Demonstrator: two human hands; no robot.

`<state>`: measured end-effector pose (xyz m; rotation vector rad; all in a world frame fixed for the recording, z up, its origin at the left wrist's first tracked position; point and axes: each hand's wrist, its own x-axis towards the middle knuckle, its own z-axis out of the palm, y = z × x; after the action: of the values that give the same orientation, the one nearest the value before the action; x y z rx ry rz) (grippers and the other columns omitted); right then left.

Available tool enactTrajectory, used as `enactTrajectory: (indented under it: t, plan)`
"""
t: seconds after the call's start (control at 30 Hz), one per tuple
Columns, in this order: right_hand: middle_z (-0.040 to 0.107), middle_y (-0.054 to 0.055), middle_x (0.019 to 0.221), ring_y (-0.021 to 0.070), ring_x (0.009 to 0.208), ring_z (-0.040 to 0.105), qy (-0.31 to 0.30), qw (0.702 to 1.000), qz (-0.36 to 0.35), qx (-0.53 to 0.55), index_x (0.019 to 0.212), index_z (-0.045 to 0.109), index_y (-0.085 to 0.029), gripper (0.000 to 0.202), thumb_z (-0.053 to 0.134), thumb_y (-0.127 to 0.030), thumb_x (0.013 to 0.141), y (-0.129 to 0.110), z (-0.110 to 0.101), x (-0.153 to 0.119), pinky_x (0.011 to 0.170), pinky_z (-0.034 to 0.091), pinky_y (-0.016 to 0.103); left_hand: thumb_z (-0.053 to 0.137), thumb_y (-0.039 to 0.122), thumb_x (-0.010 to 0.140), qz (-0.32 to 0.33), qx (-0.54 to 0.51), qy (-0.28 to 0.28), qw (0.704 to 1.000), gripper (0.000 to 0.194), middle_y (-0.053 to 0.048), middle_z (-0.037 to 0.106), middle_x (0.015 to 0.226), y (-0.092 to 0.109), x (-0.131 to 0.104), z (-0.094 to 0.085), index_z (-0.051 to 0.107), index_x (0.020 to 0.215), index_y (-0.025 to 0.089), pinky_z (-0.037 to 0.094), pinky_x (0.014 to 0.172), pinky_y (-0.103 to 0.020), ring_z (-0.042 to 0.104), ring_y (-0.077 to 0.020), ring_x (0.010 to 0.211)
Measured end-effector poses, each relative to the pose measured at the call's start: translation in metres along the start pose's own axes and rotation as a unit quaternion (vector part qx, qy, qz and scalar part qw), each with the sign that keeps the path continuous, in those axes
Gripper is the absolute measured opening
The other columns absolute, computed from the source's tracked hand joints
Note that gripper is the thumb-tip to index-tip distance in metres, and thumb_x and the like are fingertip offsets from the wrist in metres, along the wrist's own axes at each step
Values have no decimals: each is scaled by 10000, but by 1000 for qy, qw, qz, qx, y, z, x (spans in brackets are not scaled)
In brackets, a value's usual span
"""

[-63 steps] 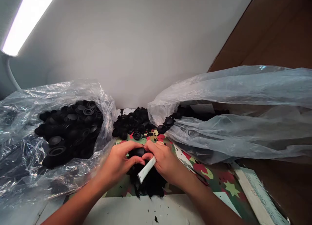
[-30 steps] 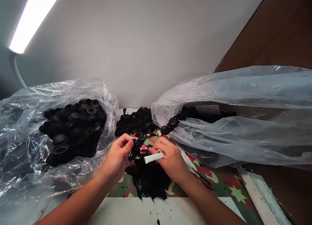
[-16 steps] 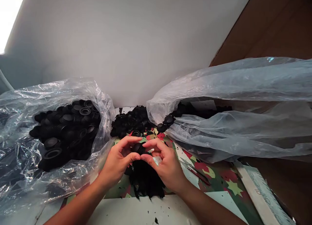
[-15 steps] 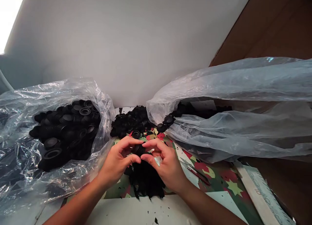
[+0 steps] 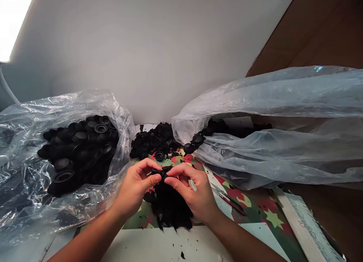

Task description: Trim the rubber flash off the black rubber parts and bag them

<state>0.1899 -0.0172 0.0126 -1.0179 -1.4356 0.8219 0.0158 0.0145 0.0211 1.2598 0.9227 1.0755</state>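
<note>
Above the heap of black trimmings (image 5: 170, 209), your left hand (image 5: 135, 186) and right hand (image 5: 190, 188) now pinch one small black rubber cap (image 5: 160, 173) between fingertips; the white-handled tool has slipped back into your right palm

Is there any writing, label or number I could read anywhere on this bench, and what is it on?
None can be read.
White strip at the right edge: faint marks, too blurred to read.
Pale card inside the right bag: nothing legible through the plastic.
Patterned sheet: only stars and blotches, no words.
Black part pinched between the left hand and right hand: no marking visible.
</note>
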Motion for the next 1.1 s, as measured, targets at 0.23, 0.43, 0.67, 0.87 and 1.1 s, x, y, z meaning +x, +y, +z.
enactTrajectory:
  t: [0.23, 0.43, 0.67, 0.87, 1.1]
  plan:
    - [698, 7, 760, 133, 664, 648, 16, 970, -178, -166, 927, 697, -197, 128, 602, -113, 917, 3, 0, -1, 598, 500, 228, 792, 250, 725, 29, 97, 22, 995, 101, -6, 690, 755, 8, -2, 3, 723, 777, 196, 469, 637, -249, 610, -164, 710]
    - [721, 31, 775, 166, 682, 664, 14, 920, -256, -296, 925, 666, -211, 195, 507, -107, 970, 2, 3, -3, 651, 498, 287, 761, 238, 744, 99, 209, 48, 972, 40, -15, 706, 760, 9, -5, 6, 743, 770, 215, 471, 676, -280, 626, -190, 735]
    - [644, 17, 711, 173, 651, 595, 20, 946, -142, -291, 773, 600, -228, 174, 516, -103, 861, 7, -13, 5, 620, 427, 282, 744, 179, 749, 101, 224, 33, 969, 49, -10, 707, 764, 14, -11, 8, 736, 756, 227, 460, 673, -279, 621, -188, 732]
    - [685, -3, 760, 168, 691, 609, -9, 980, 12, -197, 776, 639, -215, 132, 526, -151, 798, 21, -32, 22, 619, 436, 261, 848, 277, 681, -10, 30, -19, 999, 216, -20, 674, 775, 15, -5, 4, 742, 847, 188, 449, 611, -243, 593, -169, 721]
    - [723, 38, 1017, 184, 904, 675, -45, 997, -36, -50, 1111, 714, -244, 237, 550, -246, 940, 6, -19, 13, 720, 530, 279, 869, 302, 677, -28, 11, -28, 999, 257, -14, 656, 762, 11, -2, 2, 750, 868, 177, 424, 586, -226, 565, -152, 703]
